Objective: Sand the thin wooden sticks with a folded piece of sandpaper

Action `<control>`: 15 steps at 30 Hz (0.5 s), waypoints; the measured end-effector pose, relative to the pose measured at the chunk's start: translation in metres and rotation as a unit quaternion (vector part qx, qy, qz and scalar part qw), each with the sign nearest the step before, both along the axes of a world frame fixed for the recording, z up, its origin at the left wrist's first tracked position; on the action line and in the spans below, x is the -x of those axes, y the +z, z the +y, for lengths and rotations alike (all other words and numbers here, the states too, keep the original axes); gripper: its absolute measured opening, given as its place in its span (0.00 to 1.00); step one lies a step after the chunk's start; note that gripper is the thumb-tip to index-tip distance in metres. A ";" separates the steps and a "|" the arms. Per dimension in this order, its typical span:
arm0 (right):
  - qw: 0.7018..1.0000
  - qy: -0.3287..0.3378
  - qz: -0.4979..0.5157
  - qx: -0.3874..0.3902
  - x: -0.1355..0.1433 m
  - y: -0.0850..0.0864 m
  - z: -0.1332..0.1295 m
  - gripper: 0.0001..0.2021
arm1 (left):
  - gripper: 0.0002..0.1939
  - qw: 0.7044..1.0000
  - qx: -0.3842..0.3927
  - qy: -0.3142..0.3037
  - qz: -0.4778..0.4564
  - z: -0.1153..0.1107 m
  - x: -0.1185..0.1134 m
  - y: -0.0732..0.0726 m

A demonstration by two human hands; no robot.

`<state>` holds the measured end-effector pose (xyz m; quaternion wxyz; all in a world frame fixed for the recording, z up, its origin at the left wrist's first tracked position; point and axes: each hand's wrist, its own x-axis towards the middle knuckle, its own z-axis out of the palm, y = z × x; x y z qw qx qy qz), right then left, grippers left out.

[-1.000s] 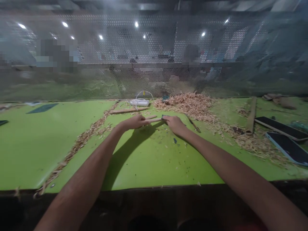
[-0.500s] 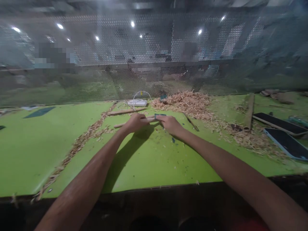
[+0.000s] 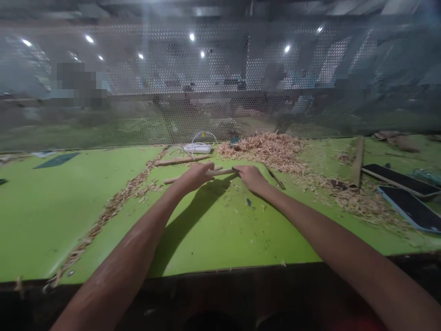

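Observation:
My left hand (image 3: 197,177) is closed round a pale wooden stick (image 3: 220,172) held just above the green table, pointing right. At the stick's right end my right hand (image 3: 251,177) is pinched, with a small dark edge of green sandpaper (image 3: 235,169) showing at the fingertips. Most of that sheet is hidden by the fingers. Another thin wooden stick (image 3: 171,180) lies beneath and behind my left hand, its middle covered. Just beyond my right hand rests a thin, dark pointed tool (image 3: 274,177).
A pile of wood shavings (image 3: 272,146) lies against the perforated screen (image 3: 206,110). Nearby are a white power strip (image 3: 197,148) and a flat wooden strip (image 3: 182,160). Two phones (image 3: 411,209) and a bamboo piece (image 3: 357,161) lie right; a dark green sheet (image 3: 57,161) lies left.
My right hand has slid slightly right along the stick to its end. The green sheet that showed round the stick is now mostly hidden in my fingers.

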<state>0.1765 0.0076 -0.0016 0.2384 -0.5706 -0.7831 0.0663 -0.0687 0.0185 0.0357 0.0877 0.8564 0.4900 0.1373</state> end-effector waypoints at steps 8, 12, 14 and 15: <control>0.991 0.105 -0.041 -0.073 0.027 0.000 -0.009 0.22 | 0.14 0.998 0.037 0.004 0.055 0.000 0.001 0.007; 0.991 0.094 -0.067 -0.064 0.016 0.003 -0.008 0.26 | 0.13 0.999 0.027 -0.004 0.041 0.000 0.001 0.004; 0.994 0.042 -0.096 -0.043 0.009 0.005 -0.007 0.27 | 0.13 0.999 0.026 -0.006 0.036 0.000 0.002 0.003; 0.993 0.024 -0.107 -0.036 0.008 0.006 -0.007 0.27 | 0.13 0.999 0.025 -0.008 0.036 0.001 0.002 0.002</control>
